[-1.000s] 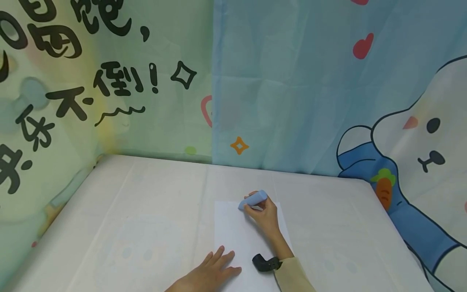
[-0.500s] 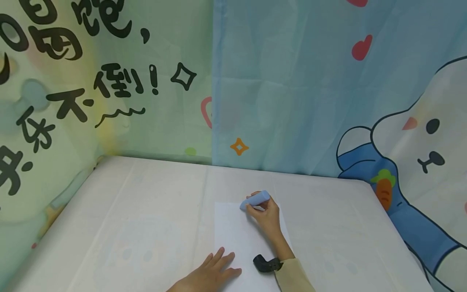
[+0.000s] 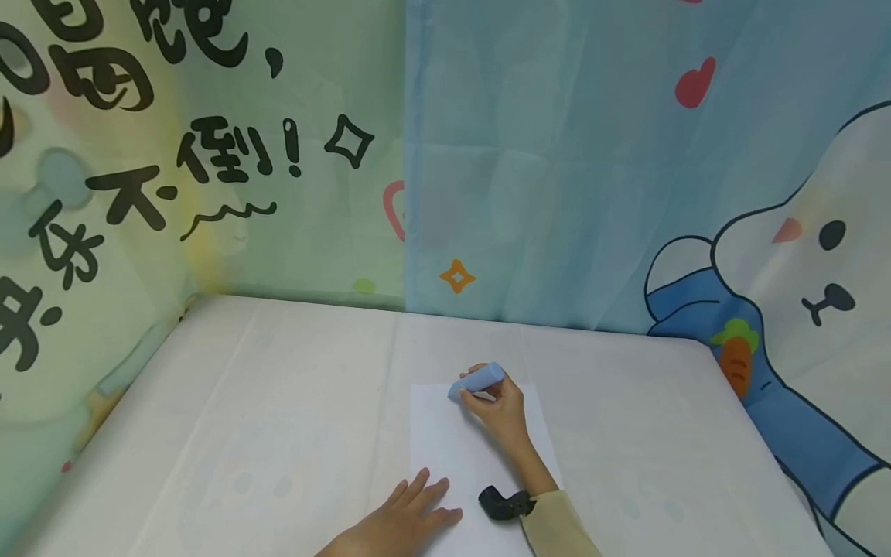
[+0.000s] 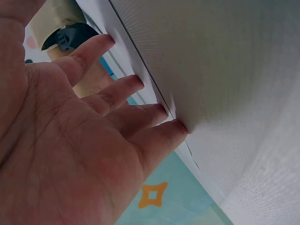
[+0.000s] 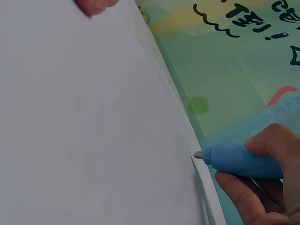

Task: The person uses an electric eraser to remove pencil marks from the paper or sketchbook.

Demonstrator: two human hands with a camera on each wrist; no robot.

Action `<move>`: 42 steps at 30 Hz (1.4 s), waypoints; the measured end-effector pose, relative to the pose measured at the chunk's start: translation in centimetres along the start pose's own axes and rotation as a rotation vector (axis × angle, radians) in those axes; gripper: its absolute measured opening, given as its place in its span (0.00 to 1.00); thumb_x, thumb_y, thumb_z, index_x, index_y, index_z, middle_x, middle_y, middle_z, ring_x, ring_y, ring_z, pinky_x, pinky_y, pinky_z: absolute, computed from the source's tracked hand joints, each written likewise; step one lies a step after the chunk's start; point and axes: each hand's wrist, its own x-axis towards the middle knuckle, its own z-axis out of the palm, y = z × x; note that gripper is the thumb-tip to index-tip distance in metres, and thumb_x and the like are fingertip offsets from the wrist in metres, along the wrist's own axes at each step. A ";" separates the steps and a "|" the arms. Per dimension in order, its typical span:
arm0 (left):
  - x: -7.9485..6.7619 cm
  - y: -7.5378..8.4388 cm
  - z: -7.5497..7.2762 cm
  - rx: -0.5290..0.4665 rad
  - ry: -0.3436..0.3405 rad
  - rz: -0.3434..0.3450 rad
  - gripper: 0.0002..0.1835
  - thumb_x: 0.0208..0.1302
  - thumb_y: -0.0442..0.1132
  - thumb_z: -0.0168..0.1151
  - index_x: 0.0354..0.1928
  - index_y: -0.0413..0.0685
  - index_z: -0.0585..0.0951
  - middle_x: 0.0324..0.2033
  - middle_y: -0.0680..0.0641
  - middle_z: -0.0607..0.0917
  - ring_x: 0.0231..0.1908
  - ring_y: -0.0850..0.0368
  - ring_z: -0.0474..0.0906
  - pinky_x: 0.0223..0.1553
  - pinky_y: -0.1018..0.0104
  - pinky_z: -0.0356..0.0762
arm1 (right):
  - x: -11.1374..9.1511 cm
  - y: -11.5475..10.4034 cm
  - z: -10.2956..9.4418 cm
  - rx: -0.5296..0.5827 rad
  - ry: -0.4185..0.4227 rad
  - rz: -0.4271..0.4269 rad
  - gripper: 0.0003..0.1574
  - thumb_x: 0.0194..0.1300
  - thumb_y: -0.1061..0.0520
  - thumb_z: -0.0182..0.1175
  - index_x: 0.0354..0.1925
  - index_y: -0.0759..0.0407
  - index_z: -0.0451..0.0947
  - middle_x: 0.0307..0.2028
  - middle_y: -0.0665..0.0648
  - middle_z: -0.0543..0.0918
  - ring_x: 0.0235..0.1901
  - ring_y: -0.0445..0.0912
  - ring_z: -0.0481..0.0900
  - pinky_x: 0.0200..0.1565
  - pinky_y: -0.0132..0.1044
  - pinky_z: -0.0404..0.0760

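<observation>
In the head view my right hand (image 3: 506, 415) pinches a thick light-blue pen-shaped tool (image 3: 477, 380) between thumb and fingers, over the upper part of a white sheet of paper (image 3: 445, 441). The right wrist view shows the tool's smooth blue body (image 5: 241, 160) and narrow grey tip (image 5: 198, 155), which is right at the paper's surface. No mark shows on the sheet. My left hand (image 3: 407, 517) rests with fingers spread on the paper's lower left part. In the left wrist view its fingertips (image 4: 180, 127) touch the surface.
The paper lies on a large table with a white cover (image 3: 292, 433). Behind it hang a green cloth with black writing (image 3: 313, 247) and a blue cloth (image 3: 557, 193) with a printed white character at right. A black wrist device (image 3: 504, 504) sits at the right sleeve (image 3: 557, 526).
The right hand and blue tool first shift slightly right, then back left over the top of the paper. The left hand stays in place.
</observation>
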 end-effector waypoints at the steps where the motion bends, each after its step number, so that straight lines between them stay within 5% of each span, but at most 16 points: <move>1: 0.0 0.0 0.0 0.000 0.000 0.002 0.37 0.58 0.65 0.54 0.65 0.56 0.66 0.68 0.42 0.62 0.67 0.38 0.57 0.61 0.49 0.66 | 0.0 0.1 0.0 -0.004 -0.005 -0.006 0.19 0.46 0.73 0.67 0.40 0.70 0.75 0.37 0.70 0.83 0.34 0.34 0.82 0.34 0.26 0.81; 9: 0.0 0.0 0.0 -0.019 -0.002 0.010 0.38 0.57 0.66 0.54 0.66 0.55 0.65 0.67 0.41 0.62 0.67 0.37 0.57 0.60 0.47 0.66 | 0.0 0.0 0.1 -0.025 -0.021 0.002 0.20 0.47 0.72 0.67 0.41 0.69 0.75 0.37 0.69 0.84 0.35 0.33 0.82 0.36 0.25 0.80; 17: 0.0 0.0 -0.2 -0.026 -0.030 -0.012 0.38 0.56 0.65 0.55 0.66 0.56 0.65 0.68 0.42 0.62 0.68 0.38 0.56 0.62 0.48 0.65 | -0.1 -3.0 0.0 -0.066 -0.013 -0.002 0.19 0.47 0.75 0.65 0.40 0.76 0.74 0.37 0.72 0.83 0.34 0.57 0.83 0.35 0.25 0.80; 22: 0.0 0.1 -0.2 -0.029 -0.038 -0.019 0.38 0.57 0.65 0.55 0.66 0.56 0.65 0.68 0.42 0.61 0.68 0.38 0.55 0.62 0.48 0.64 | -0.2 -3.8 0.0 -0.070 -0.029 0.041 0.19 0.48 0.75 0.65 0.41 0.77 0.73 0.38 0.72 0.83 0.36 0.63 0.82 0.35 0.24 0.79; 34: 0.0 0.2 -0.4 -0.060 -0.045 -0.034 0.36 0.58 0.65 0.54 0.66 0.57 0.65 0.69 0.43 0.61 0.68 0.39 0.54 0.63 0.48 0.62 | -0.1 -3.5 -0.1 -0.083 -0.007 0.007 0.19 0.47 0.75 0.64 0.40 0.77 0.73 0.36 0.72 0.83 0.34 0.61 0.83 0.34 0.25 0.80; 42: 0.0 0.1 -0.4 -0.070 -0.017 -0.009 0.36 0.58 0.65 0.54 0.65 0.55 0.66 0.67 0.41 0.62 0.67 0.36 0.56 0.61 0.46 0.65 | -0.1 -1.1 -0.2 -0.050 0.017 -0.009 0.19 0.46 0.75 0.66 0.40 0.72 0.74 0.36 0.71 0.83 0.33 0.39 0.83 0.34 0.24 0.80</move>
